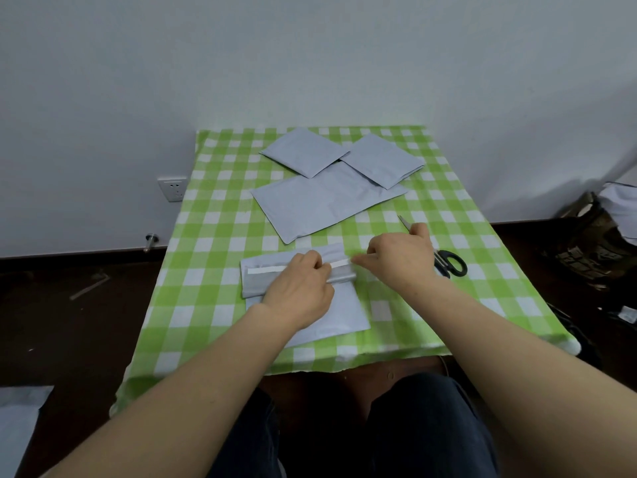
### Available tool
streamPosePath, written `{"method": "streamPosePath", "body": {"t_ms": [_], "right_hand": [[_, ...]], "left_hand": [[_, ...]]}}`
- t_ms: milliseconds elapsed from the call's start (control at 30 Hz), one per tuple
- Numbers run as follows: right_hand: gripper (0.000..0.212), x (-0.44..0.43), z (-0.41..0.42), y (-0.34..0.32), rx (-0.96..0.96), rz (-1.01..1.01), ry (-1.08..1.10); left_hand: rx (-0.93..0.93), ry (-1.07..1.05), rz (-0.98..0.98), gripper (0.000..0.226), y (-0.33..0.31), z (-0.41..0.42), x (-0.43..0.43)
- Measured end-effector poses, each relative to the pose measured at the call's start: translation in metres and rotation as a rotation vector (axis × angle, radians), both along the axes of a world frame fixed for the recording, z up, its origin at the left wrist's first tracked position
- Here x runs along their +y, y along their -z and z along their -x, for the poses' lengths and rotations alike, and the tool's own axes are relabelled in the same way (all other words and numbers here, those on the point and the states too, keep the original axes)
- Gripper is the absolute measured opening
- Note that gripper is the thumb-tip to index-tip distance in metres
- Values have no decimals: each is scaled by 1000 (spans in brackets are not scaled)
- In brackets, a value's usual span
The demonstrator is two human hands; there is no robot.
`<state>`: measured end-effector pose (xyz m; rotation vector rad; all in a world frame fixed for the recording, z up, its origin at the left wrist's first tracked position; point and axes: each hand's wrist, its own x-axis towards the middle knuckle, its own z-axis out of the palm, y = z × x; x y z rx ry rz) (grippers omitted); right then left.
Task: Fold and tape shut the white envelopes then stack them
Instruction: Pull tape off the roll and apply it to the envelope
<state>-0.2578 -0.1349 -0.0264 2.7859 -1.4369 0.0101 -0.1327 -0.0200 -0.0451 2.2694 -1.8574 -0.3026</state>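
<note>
Envelope [339,305], folded at its top, lies on the checked tabletop [213,236] under the left hand [300,291], whose fingers [319,262] pinch a white strip [339,263] (tape, apparently). Right hand [401,258] pinches the strip's other end. Scissors [450,262] lie just beyond the right fingers [360,259]; more envelopes [327,198] farther off.

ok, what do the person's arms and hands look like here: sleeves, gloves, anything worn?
Both arms are bare to the frame edge, with no sleeves in view. The left hand and right hand wear no gloves; no rings, watch or markings are visible. Dark blue trousers show below.
</note>
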Motion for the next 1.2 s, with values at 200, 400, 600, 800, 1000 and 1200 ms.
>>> {"method": "streamPosePath", "body": {"t_ms": [200, 400, 600, 800, 1000, 1200], "right_hand": [[36, -6, 19, -5, -159, -67, 40], [23, -7, 26, -4, -203, -45, 12], [25, -7, 23, -16, -173, -24, -54], [22, -2, 8, -30, -163, -110, -130], [27, 8, -1, -35, -319, -203, -157], [23, 10, 3, -30, -464, -220, -327]], "left_hand": [[-30, 1, -52, 44, -5, 6, 0], [-59, 0, -99, 50, -7, 11, 0], [-42, -17, -118, 47, -9, 15, -2], [27, -182, 77, 35, -21, 13, -15], [241, -174, 292, 45, -29, 19, -30], [127, -293, 307, 20, -27, 21, -38]]}}
